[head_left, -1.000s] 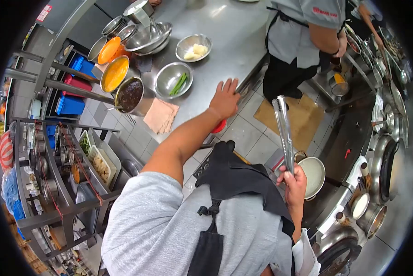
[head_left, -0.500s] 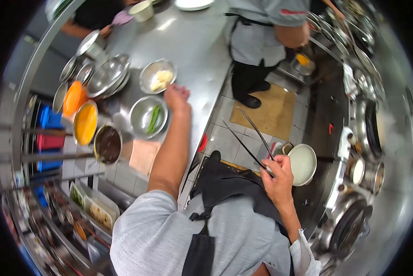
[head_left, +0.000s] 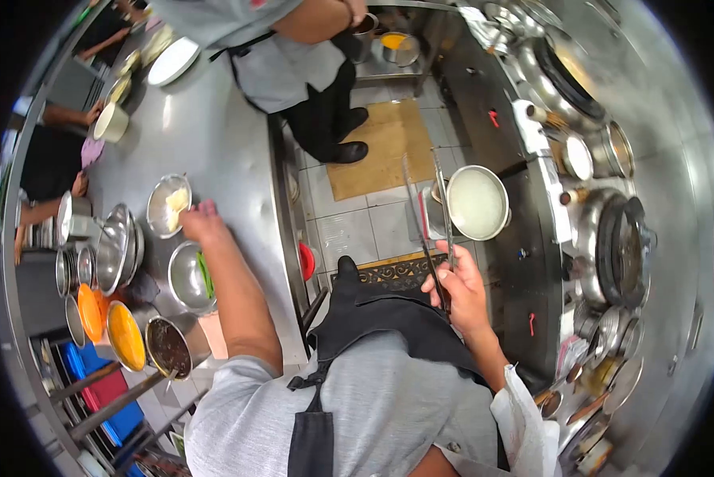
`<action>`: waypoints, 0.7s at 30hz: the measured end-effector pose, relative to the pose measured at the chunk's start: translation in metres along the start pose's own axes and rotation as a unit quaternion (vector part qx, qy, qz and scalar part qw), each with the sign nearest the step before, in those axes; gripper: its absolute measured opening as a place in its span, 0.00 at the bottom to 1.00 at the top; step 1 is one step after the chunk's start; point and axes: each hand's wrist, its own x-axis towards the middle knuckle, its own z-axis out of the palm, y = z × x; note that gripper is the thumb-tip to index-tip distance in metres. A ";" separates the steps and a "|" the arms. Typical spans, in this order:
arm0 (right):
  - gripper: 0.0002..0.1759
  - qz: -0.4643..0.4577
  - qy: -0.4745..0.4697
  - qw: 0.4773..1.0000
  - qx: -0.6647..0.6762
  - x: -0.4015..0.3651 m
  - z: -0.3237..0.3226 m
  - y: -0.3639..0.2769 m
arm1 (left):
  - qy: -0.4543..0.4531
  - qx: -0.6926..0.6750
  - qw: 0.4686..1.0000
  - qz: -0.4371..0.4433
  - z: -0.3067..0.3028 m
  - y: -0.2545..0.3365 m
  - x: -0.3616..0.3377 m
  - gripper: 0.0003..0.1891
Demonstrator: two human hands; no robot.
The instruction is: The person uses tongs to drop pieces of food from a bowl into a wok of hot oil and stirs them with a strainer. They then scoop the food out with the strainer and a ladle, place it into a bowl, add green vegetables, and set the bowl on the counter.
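My right hand (head_left: pixel 462 292) is closed around the handle end of long metal tongs (head_left: pixel 442 187). Their two arms point forward and stand apart, close beside a pot of whitish liquid (head_left: pixel 477 203) in this view. On the left, my left hand (head_left: pixel 202 222) reaches to the right rim of a small metal bowl (head_left: pixel 160 225) that holds pale yellow pieces (head_left: pixel 177 201). Its fingers are blurred, so I cannot tell whether they grip the rim. Just below it stands a second metal bowl (head_left: pixel 183 280) with green stalks (head_left: pixel 206 274), partly hidden behind my forearm.
A co-worker (head_left: pixel 281 71) stands ahead between the steel counter (head_left: pixel 230 147) and the stove line (head_left: pixel 506 199). Orange (head_left: pixel 124 334) and dark brown (head_left: pixel 168 347) sauces stand in pots at left. Stacked metal bowls (head_left: pixel 122 246) are behind them. Woks (head_left: pixel 611 250) line the right.
My view has turned to the right, so the counter now lies further left. The tongs still sit in my right hand, now overlapping the pot's left edge. My left hand stays by the bowl.
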 end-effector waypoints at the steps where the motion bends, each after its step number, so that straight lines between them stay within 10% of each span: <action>1: 0.25 -0.018 0.015 1.000 0.003 -0.004 0.001 0.000 | 0.002 0.000 1.000 0.013 0.000 0.000 0.002 0.23; 7: 0.24 0.004 0.032 0.999 0.040 -0.042 -0.041 0.008 | -0.143 0.071 0.985 0.060 -0.032 -0.034 -0.029 0.18; 21: 0.21 0.003 0.159 0.986 0.053 -0.180 -0.142 0.066 | -0.550 0.233 0.754 -0.272 -0.155 -0.123 -0.436 0.11</action>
